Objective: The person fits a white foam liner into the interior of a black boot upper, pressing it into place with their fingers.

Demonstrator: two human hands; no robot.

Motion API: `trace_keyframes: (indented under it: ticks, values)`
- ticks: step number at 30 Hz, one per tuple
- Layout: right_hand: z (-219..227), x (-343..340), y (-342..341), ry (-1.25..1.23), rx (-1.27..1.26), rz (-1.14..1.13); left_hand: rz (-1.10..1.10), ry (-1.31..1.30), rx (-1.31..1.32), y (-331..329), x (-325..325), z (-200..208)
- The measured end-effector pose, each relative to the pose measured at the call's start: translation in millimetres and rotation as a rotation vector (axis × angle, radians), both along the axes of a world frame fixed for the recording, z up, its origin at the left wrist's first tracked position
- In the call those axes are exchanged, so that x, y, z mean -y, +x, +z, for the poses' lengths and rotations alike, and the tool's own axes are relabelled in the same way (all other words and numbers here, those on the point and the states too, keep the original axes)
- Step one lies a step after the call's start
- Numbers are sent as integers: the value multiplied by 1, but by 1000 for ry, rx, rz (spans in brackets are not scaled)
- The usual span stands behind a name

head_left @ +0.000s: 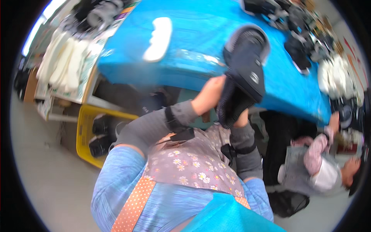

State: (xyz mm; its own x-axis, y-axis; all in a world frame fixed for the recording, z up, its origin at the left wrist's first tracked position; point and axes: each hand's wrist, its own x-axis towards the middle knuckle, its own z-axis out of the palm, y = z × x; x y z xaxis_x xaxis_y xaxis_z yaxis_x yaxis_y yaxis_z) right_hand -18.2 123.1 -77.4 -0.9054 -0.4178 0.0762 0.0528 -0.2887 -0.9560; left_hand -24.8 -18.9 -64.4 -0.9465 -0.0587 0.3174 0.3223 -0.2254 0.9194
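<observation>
Both my hands are on a dark shoe (244, 69) with a grey rim at its far end, lifted above the near edge of the blue-covered table (193, 23). My left hand (211, 92) grips the shoe's left side, its fingertips hidden by the shoe. Behind the shoe's near right side is my right hand (242, 118), closed on it and mostly covered. A white, flat insert with a wavy edge (159, 39) lies on the table to the left of the shoe.
A yellow crate (82, 135) with dark shoes stands low at the left. White long pieces (67, 62) are stacked on the left side table; more white pieces (337, 77) and dark shoes (297, 50) lie at the right. A co-worker (320, 166) reaches toward that end.
</observation>
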Motion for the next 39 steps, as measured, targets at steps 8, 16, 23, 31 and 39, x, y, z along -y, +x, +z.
trace_keyframes:
  ticks: [8,16,23,31,39]
  values:
    - [-45,13,-15,-201,-319,252,-141,-79,285,4,18,-14]
    - [21,40,22,-165,256,-128,336,483,402,30,119,79]
    - [-15,-18,26,81,374,-84,300,691,-151,-1,319,17]
    - [-25,-39,30,77,419,-139,1462,181,-2,-31,371,-52]
    - [-46,-53,42,38,452,-189,1510,-865,-305,-9,326,-2]
